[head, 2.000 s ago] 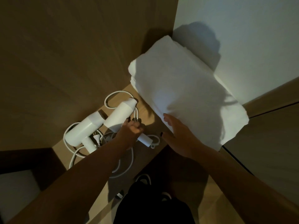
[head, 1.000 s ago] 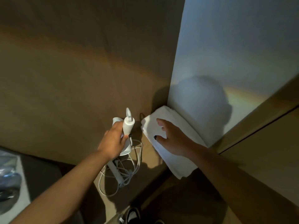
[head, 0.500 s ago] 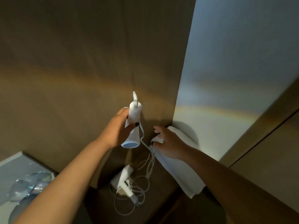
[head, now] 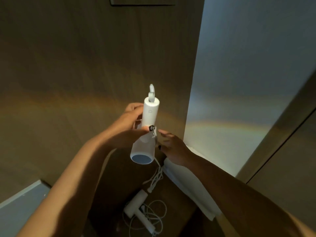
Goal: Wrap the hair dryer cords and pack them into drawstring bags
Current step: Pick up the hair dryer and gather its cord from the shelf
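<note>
My left hand [head: 129,127] grips a white hair dryer [head: 147,127] and holds it up in front of the wooden wall, its round blue-grey end facing me. Its white cord [head: 158,175] hangs from it down toward the shelf. My right hand [head: 172,147] is just right of the dryer with fingers spread, close to the cord and holding nothing. A second white hair dryer [head: 136,207] lies on the wooden shelf below amid loose loops of cord [head: 153,214]. No drawstring bag is in view.
A folded white towel stack [head: 189,185] lies on the shelf to the right, under my right forearm. A brown wooden wall [head: 85,65] stands behind, a white wall [head: 248,82] to the right. A grey surface [head: 18,209] shows at the lower left.
My left hand has lifted one dryer off the shelf and raised it high, cord trailing. My right hand left the towel stack and came up beside the dryer.
</note>
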